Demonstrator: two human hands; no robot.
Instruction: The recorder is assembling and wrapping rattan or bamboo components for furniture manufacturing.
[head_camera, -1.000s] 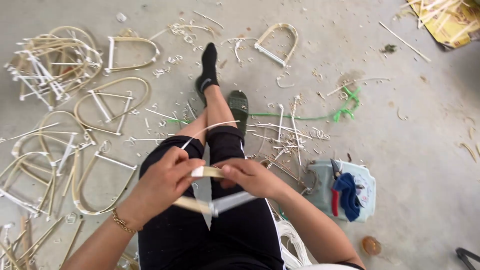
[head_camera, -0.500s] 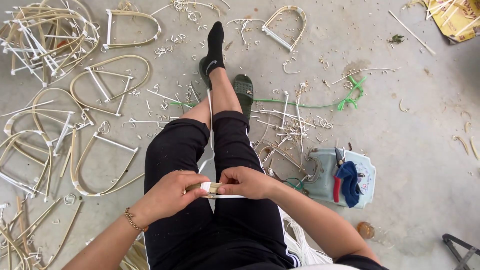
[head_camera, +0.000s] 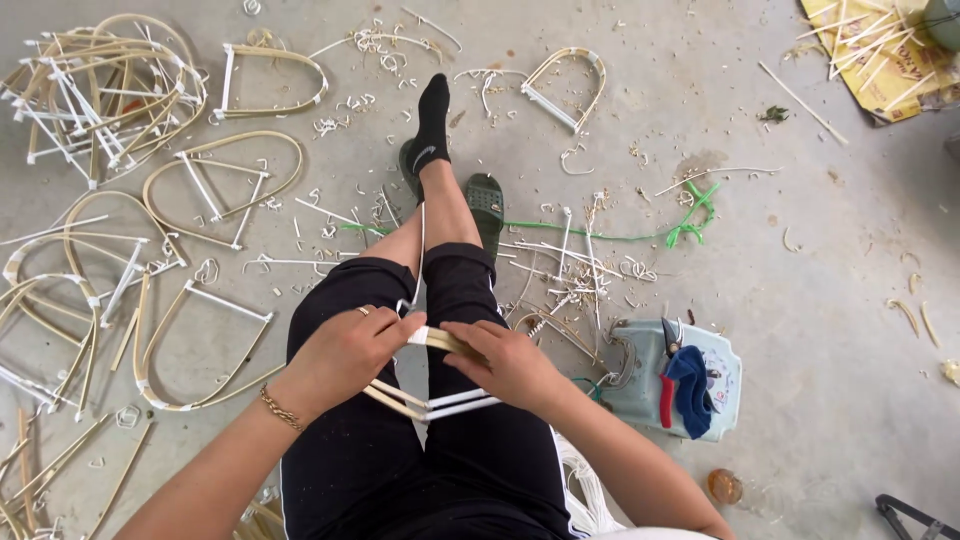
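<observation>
Lifted higher over littered concrete floor (head_camera: 820, 300), both hands, left (head_camera: 345, 350) and right (head_camera: 505, 360), grip cane strips (head_camera: 430, 402).

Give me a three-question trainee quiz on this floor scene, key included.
1. True or false: both the left hand and the right hand grip the cane frame over the lap.
2. What lies on the pale scale? A) blue cloth B) hammer C) cup
3. Fill in: the green cord lies on the ____.

Key: 1 true; 2 A; 3 floor.
</observation>
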